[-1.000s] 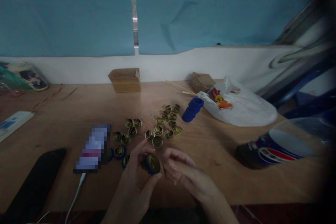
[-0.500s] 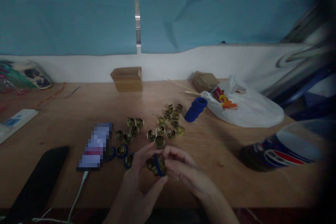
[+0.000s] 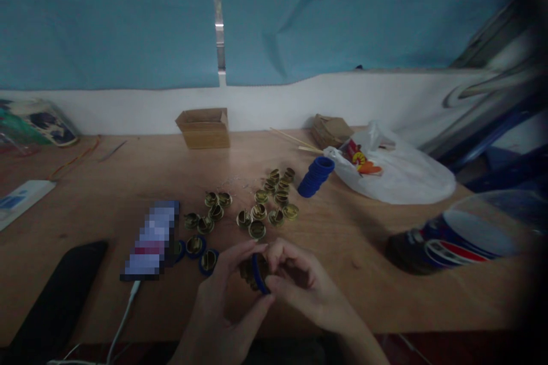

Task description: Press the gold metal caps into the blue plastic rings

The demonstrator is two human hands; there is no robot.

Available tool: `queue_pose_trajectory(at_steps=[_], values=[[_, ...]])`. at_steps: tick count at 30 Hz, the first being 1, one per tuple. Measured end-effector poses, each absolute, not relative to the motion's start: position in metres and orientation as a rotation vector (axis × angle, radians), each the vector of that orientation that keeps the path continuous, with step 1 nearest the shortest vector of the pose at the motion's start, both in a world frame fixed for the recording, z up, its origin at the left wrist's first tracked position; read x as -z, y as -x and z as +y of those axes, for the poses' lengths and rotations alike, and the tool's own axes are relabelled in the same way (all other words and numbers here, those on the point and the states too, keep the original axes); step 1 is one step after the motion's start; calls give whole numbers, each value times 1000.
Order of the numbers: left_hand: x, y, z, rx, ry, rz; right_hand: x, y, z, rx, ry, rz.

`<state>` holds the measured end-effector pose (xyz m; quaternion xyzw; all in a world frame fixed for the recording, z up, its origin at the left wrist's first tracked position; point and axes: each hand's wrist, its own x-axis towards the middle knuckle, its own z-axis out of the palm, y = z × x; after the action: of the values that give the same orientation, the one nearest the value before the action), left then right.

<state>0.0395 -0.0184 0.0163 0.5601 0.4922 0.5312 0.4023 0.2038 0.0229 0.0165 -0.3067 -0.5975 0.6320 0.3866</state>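
Between both hands, near the front edge of the table, is a blue ring with a round brass-coloured metal piece in it. My left hand grips its rim, thumb below and fingers above. From the other side, my right hand pinches the same piece with bent fingers. More brass pieces show just behind the ring, partly hidden by the hands. Several brass-coloured round pieces lie beyond my fingers. Left of my left hand are metal pieces with blue rims. A leaning stack of blue rings stands farther back.
On the left lie a phone with a white cable and a black flat object. A cup with a Pepsi-style logo tilts at right. Behind are a plastic bag, a cardboard box and thin sticks.
The view has shifted slightly. The blue ring has turned more edge-on, and my right hand's fingers have curled in closer around it. Both hands keep hold of the piece.
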Motion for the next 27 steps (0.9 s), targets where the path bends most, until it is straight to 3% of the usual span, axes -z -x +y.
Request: queue_pose_trajectory(at_steps=[17,27], values=[[-22,-23,-20,-1224,-2000,1329,-35,-201,21,-1191,860,-1877],[-21,-23,-19,-1336,-2170,1245,-44,-206,25,-1078,851,-2044]])
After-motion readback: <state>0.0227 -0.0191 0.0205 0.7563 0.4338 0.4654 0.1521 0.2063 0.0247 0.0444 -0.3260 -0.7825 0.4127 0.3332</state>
